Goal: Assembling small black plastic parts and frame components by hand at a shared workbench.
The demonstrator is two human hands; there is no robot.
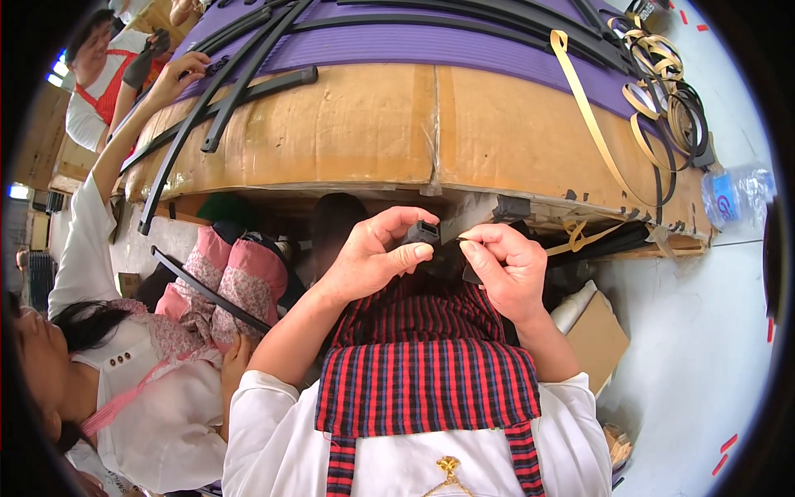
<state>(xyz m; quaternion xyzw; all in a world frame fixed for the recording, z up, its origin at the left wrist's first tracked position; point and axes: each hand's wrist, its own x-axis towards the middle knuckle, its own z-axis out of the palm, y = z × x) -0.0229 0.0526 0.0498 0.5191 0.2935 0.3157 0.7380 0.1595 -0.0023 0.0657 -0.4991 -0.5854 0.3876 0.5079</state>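
Observation:
My left hand (377,258) is closed around a small black block-like piece with a hollow end (423,233), pinched between thumb and fingers. Close beside it, my right hand (507,263) is pinched shut, thumb against fingertips. A bit of something dark shows at and below those fingertips, too little to name. Both hands are in front of the table's near edge, above my red and black striped apron (426,389). The hands are apart, with a narrow gap between them.
Long black strips (257,87) lie on a purple ribbed mat (373,51) over a cardboard-covered table (348,124). Yellow and black straps (662,91) are coiled at right, near a clear plastic bottle (737,197). At left, a co-worker (149,398) reaches across the table; another person (103,91) is beyond.

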